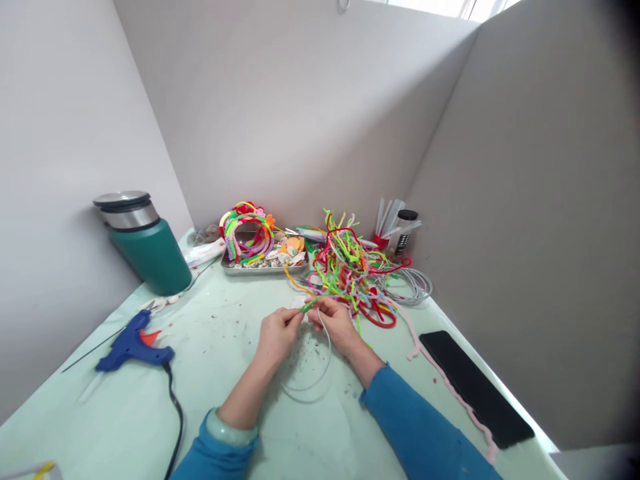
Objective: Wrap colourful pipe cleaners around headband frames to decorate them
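Head view: The left hand [278, 331] and the right hand [336, 321] meet over the middle of the table [240, 400]. The fingers of both hands are pressed together in pinch grips on a green pipe cleaner [314, 303], which lies across the top of a thin white headband [320, 373]. The headband loops down from the hands toward the person and appears to rest on the table surface.

Risk 1: The pinch points sit close together on a slim, springy band. If either grip relaxes, the pipe cleaner is likely to uncoil or slide along the band.

Risk 2: The pile of pipe cleaners [355, 273] lies just beyond the right hand. A loose end could snag in it and drag strands forward.

Risk 3: The blue glue gun [133, 343] lies well to the left, with its cord [175, 413] running near the left sleeve. A sweep of the forearm could catch the cord and pull the gun.

Risk 4: The pink pipe cleaner [450, 387] trails beside the black phone [475, 390], near the right elbow.
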A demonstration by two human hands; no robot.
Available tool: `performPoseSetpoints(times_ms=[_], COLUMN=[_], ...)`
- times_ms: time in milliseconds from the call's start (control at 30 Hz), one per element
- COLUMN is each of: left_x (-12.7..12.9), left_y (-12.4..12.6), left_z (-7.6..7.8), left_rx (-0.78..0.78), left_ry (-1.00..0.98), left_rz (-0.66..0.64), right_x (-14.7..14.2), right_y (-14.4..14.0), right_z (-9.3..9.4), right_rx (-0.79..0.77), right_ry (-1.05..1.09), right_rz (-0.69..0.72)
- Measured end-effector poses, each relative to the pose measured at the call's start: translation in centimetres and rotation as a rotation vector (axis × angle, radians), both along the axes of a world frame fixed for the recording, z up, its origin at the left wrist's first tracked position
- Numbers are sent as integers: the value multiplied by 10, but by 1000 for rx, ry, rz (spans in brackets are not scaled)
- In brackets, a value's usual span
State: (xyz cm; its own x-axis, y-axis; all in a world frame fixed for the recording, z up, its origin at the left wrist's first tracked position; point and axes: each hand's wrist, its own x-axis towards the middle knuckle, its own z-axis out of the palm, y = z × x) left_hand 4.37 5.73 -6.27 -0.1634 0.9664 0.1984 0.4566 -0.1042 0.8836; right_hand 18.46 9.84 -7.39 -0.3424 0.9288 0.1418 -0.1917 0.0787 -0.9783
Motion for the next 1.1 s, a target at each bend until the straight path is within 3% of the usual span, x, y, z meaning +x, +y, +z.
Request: performPoseSetpoints(times_ms=[400,667,1100], left_x=[3,3,1], left_y=[0,-2,-4], left_z=[3,10,13], left_rx=[-247,-416,-430], left_ry=[-192,-483,-671], left_rz=[-23,-64,-104], right_x=[-1,1,-1], right_y=[1,1,-3], right_z=[-1,-3,6], right_rx=[-32,25,-19], right_ry=[-48,-63,-35], right_rz=[-10,-11,0])
